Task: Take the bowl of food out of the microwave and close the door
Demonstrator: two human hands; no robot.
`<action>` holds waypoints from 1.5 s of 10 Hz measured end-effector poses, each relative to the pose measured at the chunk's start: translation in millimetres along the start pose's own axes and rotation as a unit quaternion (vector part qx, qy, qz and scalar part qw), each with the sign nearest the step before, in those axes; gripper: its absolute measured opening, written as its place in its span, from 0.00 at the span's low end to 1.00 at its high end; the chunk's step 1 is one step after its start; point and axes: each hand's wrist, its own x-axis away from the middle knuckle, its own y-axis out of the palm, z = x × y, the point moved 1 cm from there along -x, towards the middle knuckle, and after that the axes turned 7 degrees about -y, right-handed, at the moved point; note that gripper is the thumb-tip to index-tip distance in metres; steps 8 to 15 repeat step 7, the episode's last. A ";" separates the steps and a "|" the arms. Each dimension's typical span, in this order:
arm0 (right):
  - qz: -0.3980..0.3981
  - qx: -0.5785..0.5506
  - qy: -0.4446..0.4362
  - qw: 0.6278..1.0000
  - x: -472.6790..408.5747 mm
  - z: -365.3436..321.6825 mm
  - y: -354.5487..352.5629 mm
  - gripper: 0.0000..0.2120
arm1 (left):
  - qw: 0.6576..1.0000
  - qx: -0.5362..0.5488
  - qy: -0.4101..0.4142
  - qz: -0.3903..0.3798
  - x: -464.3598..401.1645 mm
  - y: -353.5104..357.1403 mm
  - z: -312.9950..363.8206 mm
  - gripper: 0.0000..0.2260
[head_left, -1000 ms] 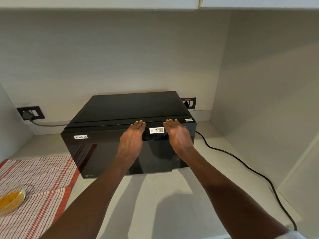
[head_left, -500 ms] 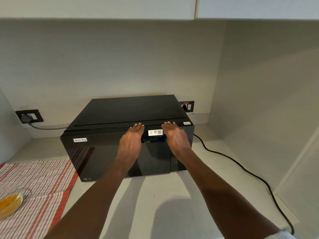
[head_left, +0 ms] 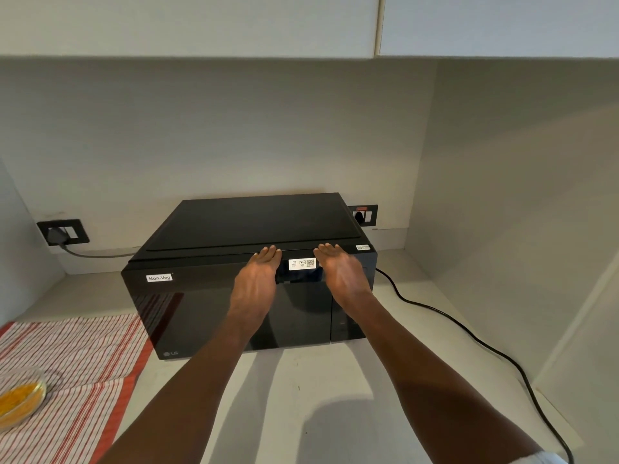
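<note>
The left hand (head_left: 256, 283) and the right hand (head_left: 341, 276) both lie flat and wide open on the front of the black microwave (head_left: 248, 262). Neither hand holds anything. Their fingertips (head_left: 268, 251) reach the top edge of the door (head_left: 207, 313), one hand on each side of a small white sticker (head_left: 302, 263).

The door looks shut, or very close to shut. To do this step well, the person should push with both hands evenly, straight at the door, and not too hard, so the microwave does not slide back toward the wall. A soft, steady push until the door sits flat should be enough.

The bowl of food (head_left: 18, 398) is already out. It sits at the far left on a red and white striped cloth (head_left: 77, 356), well apart from the microwave, and it has something yellow inside. The cloth lies on the pale worktop (head_left: 301, 396). A black cord (head_left: 469, 333) runs along the worktop on the right side.
</note>
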 end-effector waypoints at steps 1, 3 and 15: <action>0.012 0.007 0.000 1.000 3.5 -1.6 0.8 0.30 | 1.000 -0.005 -0.001 -0.010 -1.2 0.0 0.0 0.28; 0.020 0.003 0.007 1.000 5.0 -3.3 1.8 0.31 | 0.999 -0.007 -0.002 -0.032 1.1 -5.9 1.8 0.27; 0.035 0.011 0.022 0.999 34.9 -25.4 8.5 0.37 | 0.999 -0.026 0.009 0.026 26.4 -39.2 9.8 0.27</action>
